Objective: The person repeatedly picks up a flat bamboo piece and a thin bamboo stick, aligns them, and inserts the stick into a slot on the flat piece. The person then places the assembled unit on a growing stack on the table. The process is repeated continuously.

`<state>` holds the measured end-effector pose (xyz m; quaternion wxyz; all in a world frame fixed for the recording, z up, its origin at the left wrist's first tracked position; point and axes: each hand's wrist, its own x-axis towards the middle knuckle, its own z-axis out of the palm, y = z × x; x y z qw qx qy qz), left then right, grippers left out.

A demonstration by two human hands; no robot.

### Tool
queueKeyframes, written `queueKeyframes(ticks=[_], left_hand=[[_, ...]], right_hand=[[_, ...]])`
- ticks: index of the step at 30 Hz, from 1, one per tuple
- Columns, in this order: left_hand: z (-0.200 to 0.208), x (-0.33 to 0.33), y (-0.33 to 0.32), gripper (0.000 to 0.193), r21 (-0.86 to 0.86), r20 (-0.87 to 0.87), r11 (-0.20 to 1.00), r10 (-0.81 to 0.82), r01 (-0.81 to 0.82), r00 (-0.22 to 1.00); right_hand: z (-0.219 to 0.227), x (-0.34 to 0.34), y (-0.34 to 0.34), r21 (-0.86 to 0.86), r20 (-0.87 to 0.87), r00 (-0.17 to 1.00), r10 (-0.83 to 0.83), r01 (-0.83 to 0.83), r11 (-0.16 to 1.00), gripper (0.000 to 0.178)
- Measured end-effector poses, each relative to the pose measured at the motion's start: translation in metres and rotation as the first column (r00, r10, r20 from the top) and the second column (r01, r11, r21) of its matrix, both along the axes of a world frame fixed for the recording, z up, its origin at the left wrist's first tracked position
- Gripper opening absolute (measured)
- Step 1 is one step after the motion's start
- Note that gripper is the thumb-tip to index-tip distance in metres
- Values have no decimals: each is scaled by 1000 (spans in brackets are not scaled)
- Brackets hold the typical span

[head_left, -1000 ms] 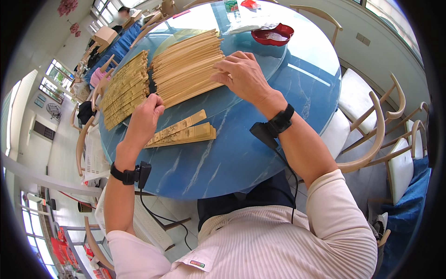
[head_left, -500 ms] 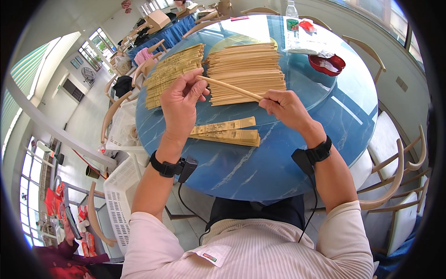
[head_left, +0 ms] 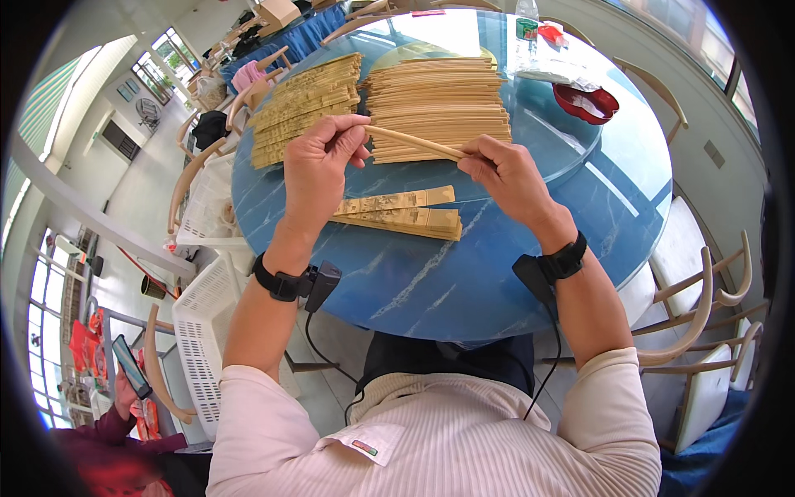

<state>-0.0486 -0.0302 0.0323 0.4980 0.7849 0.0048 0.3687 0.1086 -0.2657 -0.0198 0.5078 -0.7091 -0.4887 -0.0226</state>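
A slim pale bamboo stick (head_left: 416,142) spans the gap between my hands above the table, sloping down slightly to the right. My left hand (head_left: 321,159) pinches its left end between thumb and fingers. Its right end is in the closed fingers of my right hand (head_left: 507,176). Just beyond lies a wide stack of similar bamboo sticks (head_left: 439,98). Left of that stack are piled yellowish folded paper strips (head_left: 302,108) with dark printing. Several more folded paper strips (head_left: 406,217) lie nearer to me, below my hands.
The round blue marbled table (head_left: 373,286) carries a raised glass turntable. At its far right stand a red dish (head_left: 585,106) and a clear bottle (head_left: 527,29). White plastic crates (head_left: 199,335) and wooden chairs flank the table. A person's hand (head_left: 124,393) holds a phone at lower left.
The view has shifted, so the table sits slightly higher. My hands still hold the stick, which now slopes less steeply. At lower left, the other person's phone has come into sight.
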Motion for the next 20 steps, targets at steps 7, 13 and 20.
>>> queueKeyframes(ticks=[7, 13, 20], left_hand=[[-42, 14, 65, 20, -200, -394, 973, 25, -112, 919], [-70, 11, 75, 33, 296, -351, 934, 300, -199, 887], [-64, -32, -12, 24, 297, 152, 918, 227, -263, 962]], right_hand=[[-25, 24, 4, -135, 344, 904, -255, 316, 939, 21], [-41, 39, 7, -76, 446, 834, -323, 395, 915, 21], [-1, 8, -4, 246, 241, 910, -337, 278, 928, 24]])
